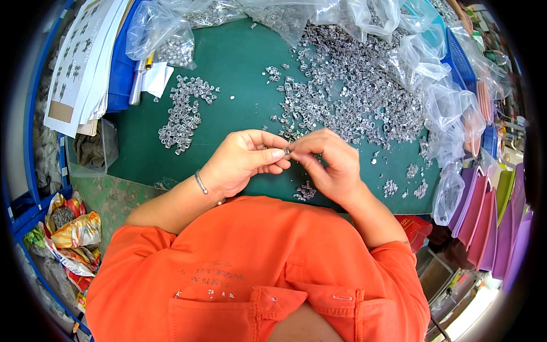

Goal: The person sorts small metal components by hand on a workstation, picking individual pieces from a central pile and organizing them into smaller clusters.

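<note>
Over the near part of the green table [239,62], my two hands meet fingertip to fingertip. My left hand [242,159], with a metal bangle at its wrist, pinches a small metal clip [286,151] between thumb and forefinger. The fingers of my right hand [330,159] are pinched against the same clip from the other side; whether they hold a further small piece is hidden. Beyond the hands spreads a large heap of small metal clips [353,85]. To the left lies a smaller pile of clips [185,111], and a little cluster [306,191] sits just below my right hand.
Clear plastic bags [156,34] of metal parts line the far edge. A blue bin [122,62] with papers [85,62] stands at the left, beside a yellow-and-black pen [150,60]. Crumpled plastic [450,114] borders the heap at right. Purple and pink folders [484,222] hang lower right.
</note>
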The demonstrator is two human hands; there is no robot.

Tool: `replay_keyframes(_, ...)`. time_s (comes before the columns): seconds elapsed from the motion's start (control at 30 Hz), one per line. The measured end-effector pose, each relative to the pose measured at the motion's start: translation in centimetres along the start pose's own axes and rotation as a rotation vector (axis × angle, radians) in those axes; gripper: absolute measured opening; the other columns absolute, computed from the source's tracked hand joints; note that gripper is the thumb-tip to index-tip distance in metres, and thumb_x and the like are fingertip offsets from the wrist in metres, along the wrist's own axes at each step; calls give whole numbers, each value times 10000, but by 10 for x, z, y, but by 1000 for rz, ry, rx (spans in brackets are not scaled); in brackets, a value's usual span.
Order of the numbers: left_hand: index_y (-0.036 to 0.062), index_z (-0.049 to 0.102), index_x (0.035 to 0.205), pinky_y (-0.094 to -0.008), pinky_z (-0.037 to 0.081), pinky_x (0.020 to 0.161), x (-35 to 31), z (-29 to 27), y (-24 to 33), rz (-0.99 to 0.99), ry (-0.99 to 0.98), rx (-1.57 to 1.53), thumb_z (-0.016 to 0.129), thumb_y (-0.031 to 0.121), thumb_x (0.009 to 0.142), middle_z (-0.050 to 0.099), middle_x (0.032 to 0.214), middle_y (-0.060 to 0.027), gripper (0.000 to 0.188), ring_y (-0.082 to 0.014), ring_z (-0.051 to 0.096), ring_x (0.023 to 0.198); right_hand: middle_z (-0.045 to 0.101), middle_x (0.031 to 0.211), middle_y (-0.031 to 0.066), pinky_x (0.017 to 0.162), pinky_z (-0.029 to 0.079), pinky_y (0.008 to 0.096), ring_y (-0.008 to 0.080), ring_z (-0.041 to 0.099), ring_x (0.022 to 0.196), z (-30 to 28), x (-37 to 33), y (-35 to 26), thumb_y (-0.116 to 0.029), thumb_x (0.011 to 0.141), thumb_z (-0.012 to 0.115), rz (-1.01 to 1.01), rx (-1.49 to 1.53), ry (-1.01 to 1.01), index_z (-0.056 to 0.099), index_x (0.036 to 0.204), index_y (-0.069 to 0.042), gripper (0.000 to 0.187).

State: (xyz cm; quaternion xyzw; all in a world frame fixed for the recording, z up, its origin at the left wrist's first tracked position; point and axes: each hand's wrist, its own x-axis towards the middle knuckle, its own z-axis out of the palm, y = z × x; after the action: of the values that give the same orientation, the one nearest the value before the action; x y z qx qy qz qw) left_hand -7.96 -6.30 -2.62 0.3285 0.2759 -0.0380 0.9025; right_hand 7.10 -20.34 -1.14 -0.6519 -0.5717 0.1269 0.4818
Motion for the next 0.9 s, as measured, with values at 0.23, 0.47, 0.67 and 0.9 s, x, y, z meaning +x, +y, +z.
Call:
replay_keyframes(0.23, -39, 623, 1091, -283, 575, 812, 0, 0, 6, 112, 46, -112, 609, 9, 917, 673, 1024, -137, 181, -198, 683, 920, 587, 844, 96, 690, 481, 397, 299, 570, 787, 2, 27, 25, 16, 752, 683, -19, -417, -58, 640, 843, -35, 114)
replay_keyframes(0.47, -40, 619, 1098, -278, 579, 791, -3, 0, 9, 118, 20, -127, 606, 22, 925, 674, 1023, -155, 185, -196, 684, 904, 635, 875, 87, 672, 495, 349, 216, 614, 791, 0, 22, 23, -32, 849, 654, 304, 21, -3, 627, 903, -24, 60)
replay_keyframes(0.67, -42, 623, 1090, -277, 585, 771, 1, 6, 12, 91, -38, -111, 608, 26, 926, 685, 1014, -161, 179, -200, 695, 876, 678, 951, 121, 688, 554, 278, 161, 655, 789, -15, 0, 14, -99, 949, 598, 831, 1400, 46, 609, 1007, 23, 135)
replay_keyframes(0.9, -42, 632, 1072, -282, 582, 784, 0, 10, 9, 82, -46, -82, 603, 32, 928, 687, 1011, -155, 164, -193, 695, 889, 674, 925, 109, 687, 546, 283, 151, 640, 760, -7, -8, 5, -118, 958, 590, 807, 1489, 79, 609, 992, 12, 136)
